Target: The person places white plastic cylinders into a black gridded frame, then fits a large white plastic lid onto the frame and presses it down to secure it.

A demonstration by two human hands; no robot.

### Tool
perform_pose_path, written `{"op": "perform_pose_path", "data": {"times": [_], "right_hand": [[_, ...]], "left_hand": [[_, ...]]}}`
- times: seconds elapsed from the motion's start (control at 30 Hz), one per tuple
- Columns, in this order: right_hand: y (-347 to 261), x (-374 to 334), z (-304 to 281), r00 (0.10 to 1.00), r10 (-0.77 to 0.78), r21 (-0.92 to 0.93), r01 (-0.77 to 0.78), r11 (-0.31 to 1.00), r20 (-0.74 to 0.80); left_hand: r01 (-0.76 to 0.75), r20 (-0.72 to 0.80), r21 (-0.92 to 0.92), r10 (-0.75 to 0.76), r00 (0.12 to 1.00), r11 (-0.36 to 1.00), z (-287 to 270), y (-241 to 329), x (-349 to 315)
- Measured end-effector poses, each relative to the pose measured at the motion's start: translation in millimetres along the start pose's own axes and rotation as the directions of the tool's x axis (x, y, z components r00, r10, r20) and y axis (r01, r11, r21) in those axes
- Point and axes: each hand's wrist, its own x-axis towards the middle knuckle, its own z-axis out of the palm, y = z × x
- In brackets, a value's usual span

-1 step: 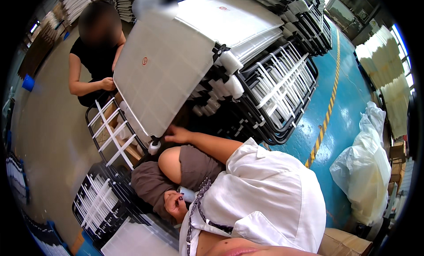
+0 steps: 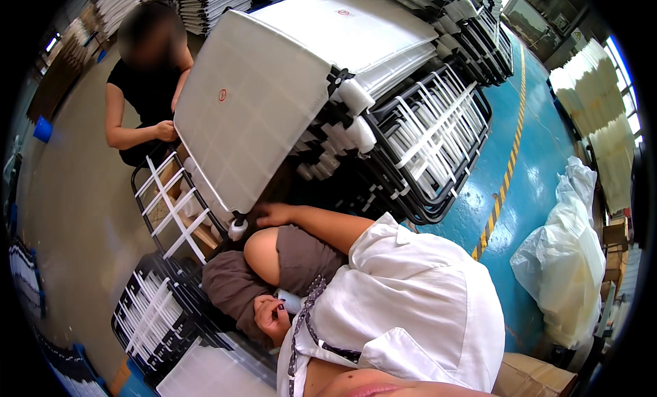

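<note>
A large translucent white panel (image 2: 250,103) with a small red round mark stands tilted in front of me. My right hand (image 2: 275,214) reaches beside its lower corner, near a white wheel-like end piece (image 2: 237,229); its fingers are stretched out, blurred at the tips and partly in shadow. On my lap rests my left hand (image 2: 272,317), its fingers curled in. A pale blue-white cylinder (image 2: 291,302) lies against those fingers; whether they grip it, I cannot tell. Left of the panel is a black frame with white bars (image 2: 171,202).
A co-worker (image 2: 147,89) crouches behind the panel, one hand (image 2: 165,130) at its edge. Stacked black-framed racks (image 2: 438,137) stand at right, others (image 2: 147,308) at lower left. A plastic-wrapped bundle (image 2: 564,260) stands beyond the yellow-black floor line (image 2: 506,185).
My right hand has shifted slightly beside the panel's corner, and its fingers are blurred now. My left hand and the panel look the same.
</note>
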Motion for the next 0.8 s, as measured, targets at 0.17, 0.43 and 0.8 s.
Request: {"op": "perform_pose_path", "data": {"times": [0.17, 0.43, 0.8], "right_hand": [[-7, 6, 2, 0.899, 0.266, -0.017, -0.278, 0.961, 0.347], [5, 14, 11, 0.892, 0.17, -0.036, -0.17, 0.985, 0.418], [-14, 1, 0, 0.86, 0.349, -0.033, -0.364, 0.931, 0.371]], "left_hand": [[-0.009, -0.033, 0.045, 0.011, 0.999, 0.999, 0, -5, -2], [0.034, -0.063, 0.119, -0.027, 0.998, 0.992, 3, 1, -3], [0.07, -0.099, 0.12, -0.059, 0.993, 0.99, 2, 5, 3]]}}
